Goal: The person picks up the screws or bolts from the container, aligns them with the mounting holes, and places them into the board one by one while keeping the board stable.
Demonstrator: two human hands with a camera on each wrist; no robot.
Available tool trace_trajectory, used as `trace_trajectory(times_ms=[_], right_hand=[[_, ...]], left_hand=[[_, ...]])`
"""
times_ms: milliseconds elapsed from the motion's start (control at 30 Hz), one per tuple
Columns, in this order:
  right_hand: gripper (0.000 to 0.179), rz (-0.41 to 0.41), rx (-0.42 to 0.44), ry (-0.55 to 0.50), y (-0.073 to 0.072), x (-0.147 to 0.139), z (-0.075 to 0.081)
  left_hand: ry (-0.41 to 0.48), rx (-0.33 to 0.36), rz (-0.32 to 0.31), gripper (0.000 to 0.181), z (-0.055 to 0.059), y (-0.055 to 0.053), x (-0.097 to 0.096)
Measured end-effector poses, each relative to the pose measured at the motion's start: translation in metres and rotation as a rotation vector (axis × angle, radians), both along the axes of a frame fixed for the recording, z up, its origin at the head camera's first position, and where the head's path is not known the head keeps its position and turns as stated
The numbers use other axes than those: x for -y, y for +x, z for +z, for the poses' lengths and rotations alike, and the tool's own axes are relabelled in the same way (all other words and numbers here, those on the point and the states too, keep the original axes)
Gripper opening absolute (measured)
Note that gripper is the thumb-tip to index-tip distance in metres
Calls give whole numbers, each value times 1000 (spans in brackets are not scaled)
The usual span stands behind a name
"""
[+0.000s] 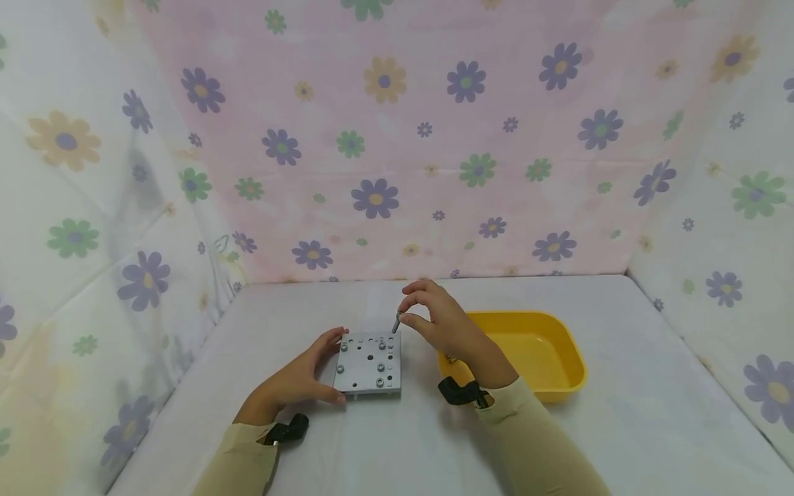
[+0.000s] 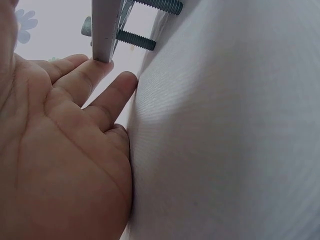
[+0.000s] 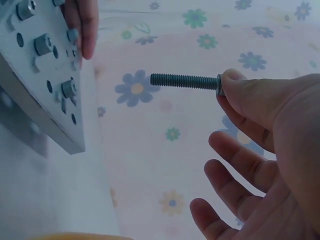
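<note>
Above the white tabletop (image 1: 347, 455): one drilled metal plate (image 1: 360, 373), gripped by our left hand (image 1: 299, 379), fingers spread; one threaded bolt (image 3: 185, 81), pinched by our right hand (image 1: 443, 320), other fingers loose.

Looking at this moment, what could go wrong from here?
The right hand pinches the bolt only at its head end, so it might slip or tip.

The metal plate sits raised, with threaded shanks jutting below it; it could rock if pressed at its right edge, since the left hand is only on its left side.

The right forearm crosses the yellow tray's edge in the head view and might nudge it.
</note>
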State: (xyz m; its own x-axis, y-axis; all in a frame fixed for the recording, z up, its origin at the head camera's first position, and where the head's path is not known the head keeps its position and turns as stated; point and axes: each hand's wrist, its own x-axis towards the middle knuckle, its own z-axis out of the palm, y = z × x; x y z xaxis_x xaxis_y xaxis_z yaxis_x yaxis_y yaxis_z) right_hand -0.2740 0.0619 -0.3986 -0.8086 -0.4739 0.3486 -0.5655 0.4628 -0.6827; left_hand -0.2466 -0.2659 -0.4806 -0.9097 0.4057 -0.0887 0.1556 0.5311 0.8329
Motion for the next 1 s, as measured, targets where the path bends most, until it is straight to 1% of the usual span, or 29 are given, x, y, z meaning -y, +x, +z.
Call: trace_trajectory(times_ms=[100, 300, 667, 867, 1000], right_hand=[[8, -5, 17, 16, 1, 4, -4], [7, -26, 13, 30, 3, 13, -10], [4, -76, 43, 97, 8, 30, -14], [4, -93, 51, 119, 11, 38, -17], [5, -97, 53, 122, 12, 41, -18]], left_hand=[[-1, 0, -2, 133, -1, 1, -1], [-10, 3, 5, 132, 1, 2, -1], [-14, -2, -7, 131, 1, -1, 0], [-17, -1, -11, 130, 3, 0, 0], [-18, 8, -2, 130, 4, 1, 0]])
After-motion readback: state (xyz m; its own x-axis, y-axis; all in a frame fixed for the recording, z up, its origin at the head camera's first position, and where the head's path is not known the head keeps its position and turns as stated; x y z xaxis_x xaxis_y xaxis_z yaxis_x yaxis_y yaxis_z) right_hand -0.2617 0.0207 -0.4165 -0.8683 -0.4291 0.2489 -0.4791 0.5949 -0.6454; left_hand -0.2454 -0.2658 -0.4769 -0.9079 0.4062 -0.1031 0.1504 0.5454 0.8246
